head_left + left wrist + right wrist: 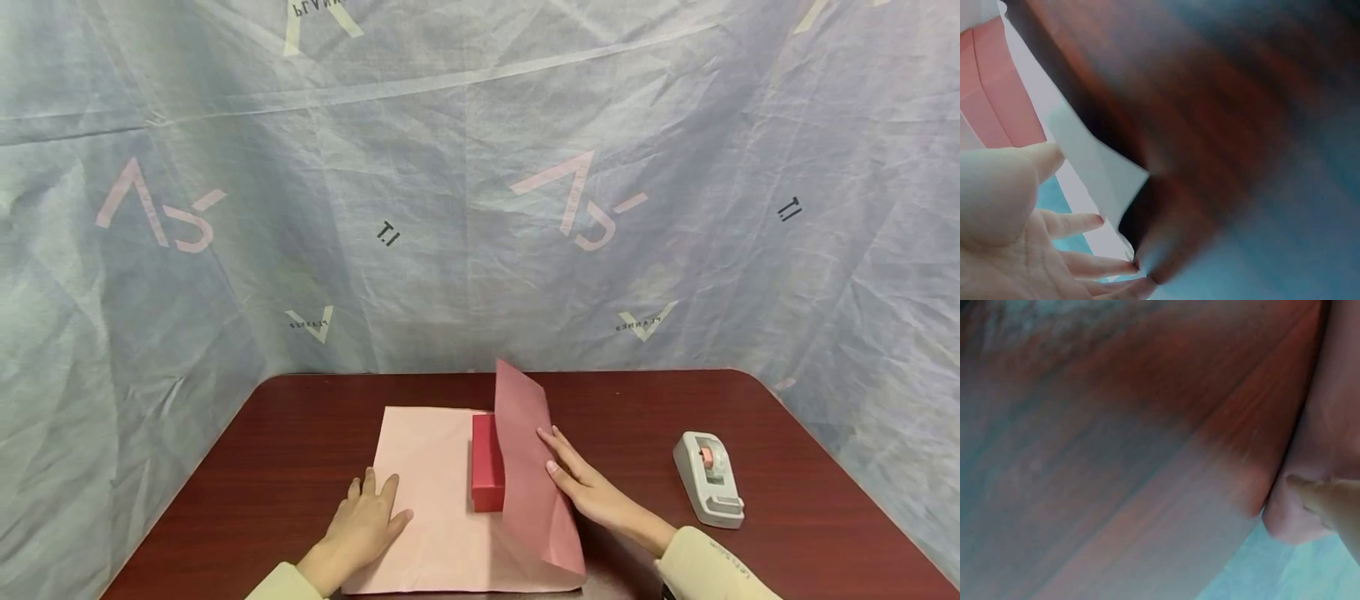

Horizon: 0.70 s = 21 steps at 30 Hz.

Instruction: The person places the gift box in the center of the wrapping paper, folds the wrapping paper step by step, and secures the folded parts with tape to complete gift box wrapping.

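Note:
A red box [487,467] lies on a sheet of pink wrapping paper [431,500] on the table. The sheet's right part stands folded up and leans over the box, covering its right side in the head view. My right hand [596,492] touches the outer face of this raised flap [528,467] with its fingers extended. At the sheet's left edge, my left hand [360,525] rests with spread fingers, partly on the paper. The left wrist view shows the left hand [1004,231] beside the paper edge, with the box [997,81] beyond the thumb.
A white tape dispenser [711,479] with a small roll stands to the right on the dark reddish wood table [300,442]. Behind and at both sides hangs a grey-blue printed cloth [465,208], close to the table's edges.

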Each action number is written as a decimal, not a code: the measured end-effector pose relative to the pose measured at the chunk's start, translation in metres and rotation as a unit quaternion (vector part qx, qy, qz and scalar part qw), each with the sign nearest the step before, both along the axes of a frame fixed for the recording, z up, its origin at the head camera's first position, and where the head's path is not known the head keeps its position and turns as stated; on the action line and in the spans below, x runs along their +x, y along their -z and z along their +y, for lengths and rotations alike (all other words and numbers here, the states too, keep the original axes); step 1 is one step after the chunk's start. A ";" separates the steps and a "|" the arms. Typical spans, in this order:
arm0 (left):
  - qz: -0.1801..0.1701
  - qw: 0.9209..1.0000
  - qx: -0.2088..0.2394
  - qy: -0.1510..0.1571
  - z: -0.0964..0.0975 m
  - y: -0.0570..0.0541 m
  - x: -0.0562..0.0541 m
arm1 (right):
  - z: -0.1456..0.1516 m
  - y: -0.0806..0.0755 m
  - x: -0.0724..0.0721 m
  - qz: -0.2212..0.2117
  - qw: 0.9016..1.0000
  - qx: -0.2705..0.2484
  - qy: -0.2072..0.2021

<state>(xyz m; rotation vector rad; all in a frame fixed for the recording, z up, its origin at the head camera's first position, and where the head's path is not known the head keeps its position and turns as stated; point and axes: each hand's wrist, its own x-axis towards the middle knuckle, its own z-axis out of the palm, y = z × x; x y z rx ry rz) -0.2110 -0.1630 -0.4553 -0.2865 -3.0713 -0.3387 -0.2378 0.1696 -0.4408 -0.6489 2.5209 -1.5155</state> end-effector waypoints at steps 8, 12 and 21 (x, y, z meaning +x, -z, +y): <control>0.002 1.000 -0.005 0.000 -0.001 0.000 0.000 | -0.008 0.003 -0.004 0.085 0.994 0.060 0.014; -0.006 1.000 -0.005 -0.002 -0.001 0.000 -0.001 | -0.012 0.002 -0.010 0.091 0.993 0.069 0.007; -0.008 1.000 0.004 0.007 -0.001 0.000 -0.001 | -0.011 0.001 -0.015 0.186 0.972 0.137 -0.045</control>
